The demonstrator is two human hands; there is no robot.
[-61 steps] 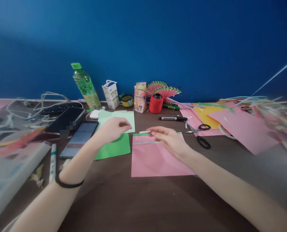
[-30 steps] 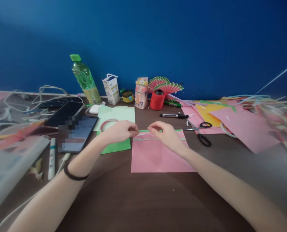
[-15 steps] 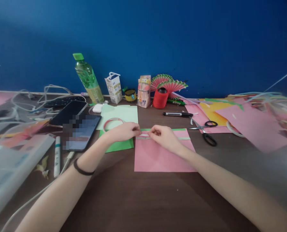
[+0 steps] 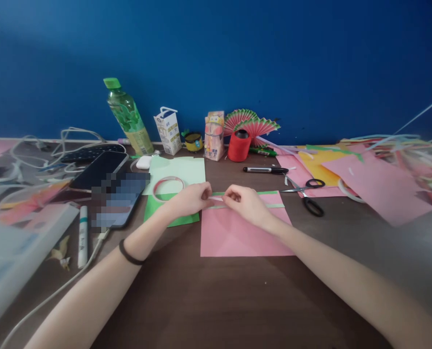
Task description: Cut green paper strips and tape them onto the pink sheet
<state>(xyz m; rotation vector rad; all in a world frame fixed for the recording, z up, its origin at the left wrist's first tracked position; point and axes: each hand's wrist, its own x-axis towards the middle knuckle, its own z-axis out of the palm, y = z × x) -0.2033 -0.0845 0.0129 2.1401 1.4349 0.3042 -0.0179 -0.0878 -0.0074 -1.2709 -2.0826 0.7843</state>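
My left hand [image 4: 190, 198] and my right hand [image 4: 245, 203] meet above the top edge of a pink paper sheet [image 4: 243, 235], both pinching a short white strip [image 4: 216, 198] between thumb and fingers. The sheet has green strips [image 4: 270, 193] along its top. A tape roll [image 4: 164, 186] lies on pale green paper [image 4: 181, 169] just left of my left hand, over a darker green sheet [image 4: 154, 206].
Two phones [image 4: 118, 198] and a white marker [image 4: 82, 235] lie at the left with cables. Scissors [image 4: 308, 194] and a black pen [image 4: 265, 170] are to the right. A bottle [image 4: 127, 116], cartons, a red spool [image 4: 239, 145] and paper fans stand by the blue wall. Coloured sheets pile at right.
My hands came together over the pink sheet's top edge and now both pinch the white strip. The tape roll, earlier under my left hand, lies on the green paper.
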